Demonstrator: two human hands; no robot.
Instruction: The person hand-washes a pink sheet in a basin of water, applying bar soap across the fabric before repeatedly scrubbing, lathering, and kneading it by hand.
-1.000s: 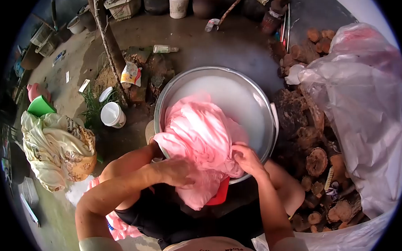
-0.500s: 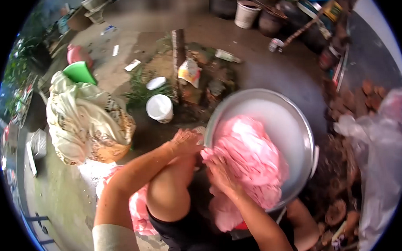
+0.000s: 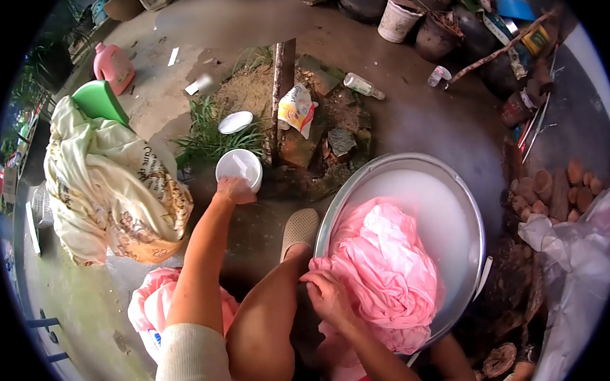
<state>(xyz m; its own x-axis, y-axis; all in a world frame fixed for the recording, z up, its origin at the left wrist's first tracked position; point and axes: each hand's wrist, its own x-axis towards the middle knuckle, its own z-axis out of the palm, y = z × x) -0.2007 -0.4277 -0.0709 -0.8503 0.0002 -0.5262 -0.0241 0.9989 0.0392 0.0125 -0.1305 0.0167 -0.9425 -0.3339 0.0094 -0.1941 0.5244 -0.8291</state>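
My left hand [image 3: 236,190] is at the near rim of a small white plastic tub [image 3: 251,160] on the ground. Its fingers are blurred, so I cannot make out whether they grip the rim. Something pale lies inside the tub. My right hand [image 3: 329,297] is closed on the edge of a wet pink cloth [image 3: 388,255]. This cloth is heaped in a large metal basin [image 3: 477,204] of cloudy, whitish water [image 3: 429,189] and hangs over the near rim. More pink cloth [image 3: 147,300] lies on the ground beyond my left forearm.
A cream printed cloth [image 3: 103,177] drapes over a green chair [image 3: 100,101]. Beyond the tub are a white lid [image 3: 236,122], a thin post [image 3: 278,91], a packet [image 3: 297,110] and a bottle [image 3: 364,85]. A pink jug [image 3: 113,68] stands at upper left, flowerpots [image 3: 398,19] at upper right, plastic sheeting [image 3: 576,261] at right.
My left hand has moved from beside the basin, forward and left to the white tub. My right hand stays on the pink cloth at the basin's near-left rim. The view has shifted slightly.
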